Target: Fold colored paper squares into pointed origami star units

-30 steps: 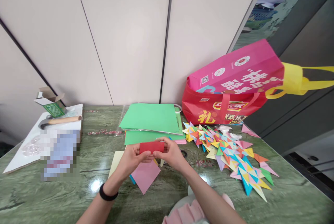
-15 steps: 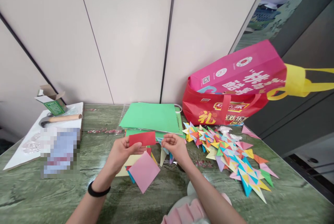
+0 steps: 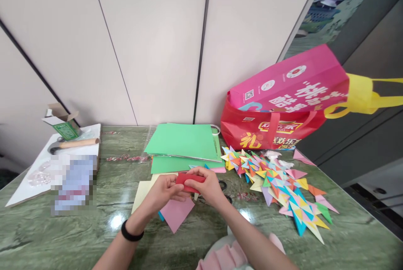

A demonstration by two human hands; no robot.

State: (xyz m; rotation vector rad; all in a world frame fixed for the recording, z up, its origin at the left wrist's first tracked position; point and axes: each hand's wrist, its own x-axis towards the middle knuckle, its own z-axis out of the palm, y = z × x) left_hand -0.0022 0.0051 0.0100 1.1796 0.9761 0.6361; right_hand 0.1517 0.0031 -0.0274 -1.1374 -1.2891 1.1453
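Note:
A small folded piece of red paper (image 3: 190, 182) is held up between both hands over the table. My left hand (image 3: 166, 191) grips its left end, fingers closed. My right hand (image 3: 207, 185) pinches the right part, thumb across the front. Below them lies a pink paper square (image 3: 177, 215), with cream paper (image 3: 140, 193) and a bit of blue paper under it, partly covered by my left hand. Black-handled scissors (image 3: 223, 185) lie behind my right hand, mostly hidden.
Green sheets (image 3: 182, 140) lie at the back. Many folded colored paper points (image 3: 277, 186) spread on the right, before a red bag (image 3: 248, 129) holding a pink bag (image 3: 289, 81). Left, a white board (image 3: 28, 179) carries a hammer (image 3: 77, 144) and green box (image 3: 66, 129).
My right hand has moved left and taken hold of the red paper. My left hand has shifted right and slightly down with it, so the paper is now between both hands.

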